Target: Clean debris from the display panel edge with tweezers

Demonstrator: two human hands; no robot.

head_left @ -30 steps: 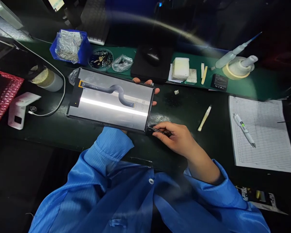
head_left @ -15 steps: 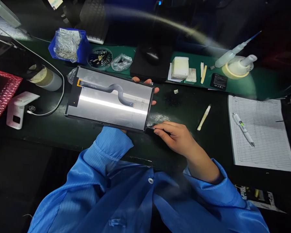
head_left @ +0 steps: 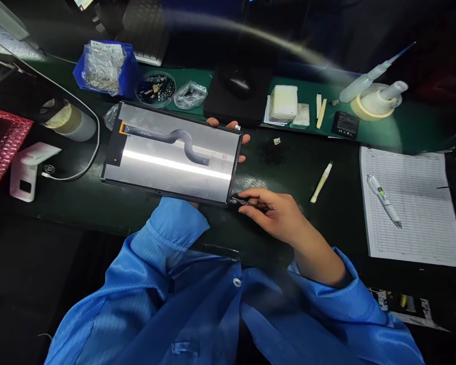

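Note:
A tablet display panel (head_left: pixel 167 175) lies tilted across my left hand (head_left: pixel 243 144), its silvery back facing up. A dark flex cable (head_left: pixel 186 144) winds over that back, with an orange-edged connector at its left end. The fingertips of my left hand curl past the panel's far right edge, while the palm is hidden beneath it. Between the thumb and fingers of my right hand (head_left: pixel 275 213) are slim metal tweezers (head_left: pixel 253 204). Their tips are at the panel's near right corner; whether they grip anything there I cannot make out.
Behind the panel stand a blue bin (head_left: pixel 129 71) of bagged parts, a round dish (head_left: pixel 155 90) and a mouse (head_left: pixel 240 83). White foam blocks (head_left: pixel 283 103), a black battery (head_left: pixel 345 125) and a dispenser bottle (head_left: pixel 376 104) are at back right. A brush (head_left: pixel 321 182) and a pen (head_left: pixel 384 201) on paper lie right.
My right thumb and forefinger have spread slightly, and more of the tweezers shows at the panel's corner. The panel and my left hand have hardly moved.

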